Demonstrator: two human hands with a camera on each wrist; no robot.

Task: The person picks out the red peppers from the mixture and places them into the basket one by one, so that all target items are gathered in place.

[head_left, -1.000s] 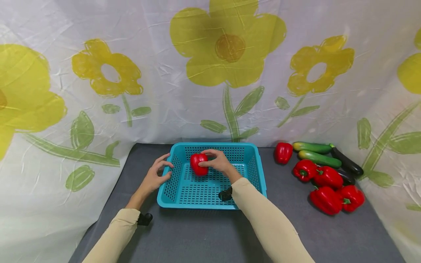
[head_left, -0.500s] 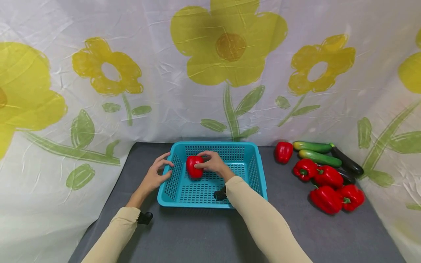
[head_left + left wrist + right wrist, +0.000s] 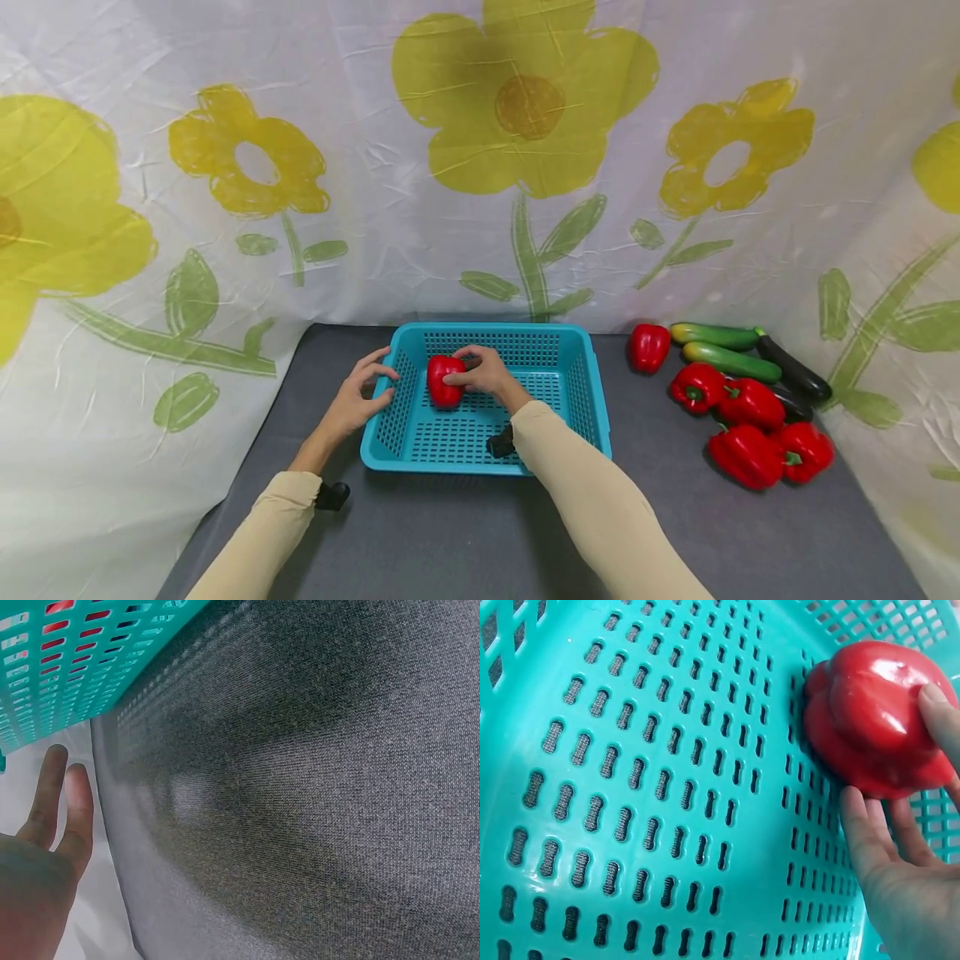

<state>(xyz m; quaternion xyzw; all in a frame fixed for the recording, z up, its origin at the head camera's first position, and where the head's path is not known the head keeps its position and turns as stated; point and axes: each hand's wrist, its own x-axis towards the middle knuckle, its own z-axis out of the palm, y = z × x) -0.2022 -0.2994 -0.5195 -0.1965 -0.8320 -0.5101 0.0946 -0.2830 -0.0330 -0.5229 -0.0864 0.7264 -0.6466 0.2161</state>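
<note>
A red bell pepper (image 3: pixel 442 383) is inside the turquoise perforated basket (image 3: pixel 450 468), towards its left end. My right hand (image 3: pixel 483 371) reaches in and grips it; in the right wrist view the thumb lies on top of the pepper (image 3: pixel 877 712) and the other fingers are at its side and underneath. At the basket's left rim, my left hand (image 3: pixel 354 402) rests with loosely bent, spread fingers. From the left wrist, two nearly straight fingers of that hand (image 3: pixel 37 877) show beside the basket wall (image 3: pixel 60 690); the rest of its contact is hidden.
Right of the basket, on the grey cloth (image 3: pixel 450 542), lie several more red bell peppers (image 3: pixel 746 457), two green zucchini (image 3: pixel 731 361) and dark eggplants (image 3: pixel 795 367). A flower-printed sheet (image 3: pixel 367 250) hangs behind and at the sides.
My right hand has carried the bell pepper slightly left and down inside the basket, then kept almost still. The left hand has stayed at the rim.
</note>
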